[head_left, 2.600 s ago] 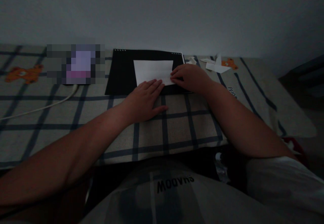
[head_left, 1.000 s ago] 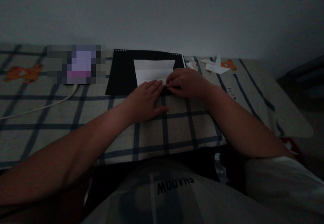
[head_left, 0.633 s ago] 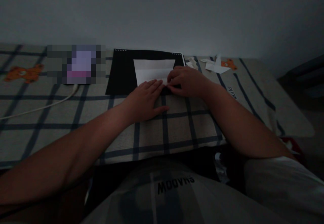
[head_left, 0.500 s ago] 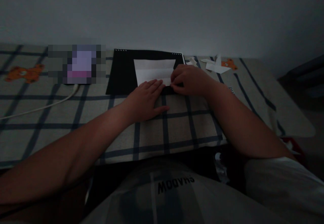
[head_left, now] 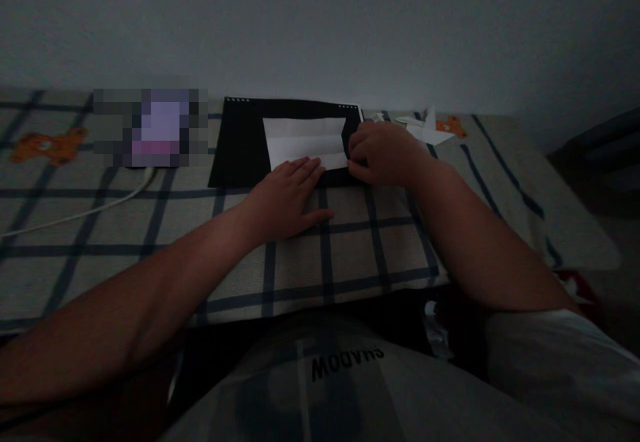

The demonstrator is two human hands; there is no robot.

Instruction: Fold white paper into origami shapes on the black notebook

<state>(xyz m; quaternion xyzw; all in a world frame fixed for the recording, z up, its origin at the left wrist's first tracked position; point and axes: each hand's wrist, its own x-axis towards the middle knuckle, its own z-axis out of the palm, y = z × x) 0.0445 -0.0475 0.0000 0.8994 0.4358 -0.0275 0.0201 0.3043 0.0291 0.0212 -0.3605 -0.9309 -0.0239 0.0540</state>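
- Fingers [head_left: 304, 167] of the left hand [head_left: 277, 197] are lying flat and close together over the near edge of the white paper [head_left: 306, 137], while the thumb is pointing away over the checked cloth [head_left: 295, 269].
- At the paper's near right corner the right hand [head_left: 387, 152] is resting half curled, thumb and forefinger narrow; whether they are pinching the edge, I cannot tell.
- The paper is lying on a black sheet [head_left: 240, 145], mostly beyond the left fingertips and to the left of the right hand.
- Its longer side seems to be running left to right, and so are its faint creases; the left hand is covering part of the near edge and sitting nearer the middle.
- Past the right hand, a folded white piece [head_left: 431, 132] is standing on the cloth.
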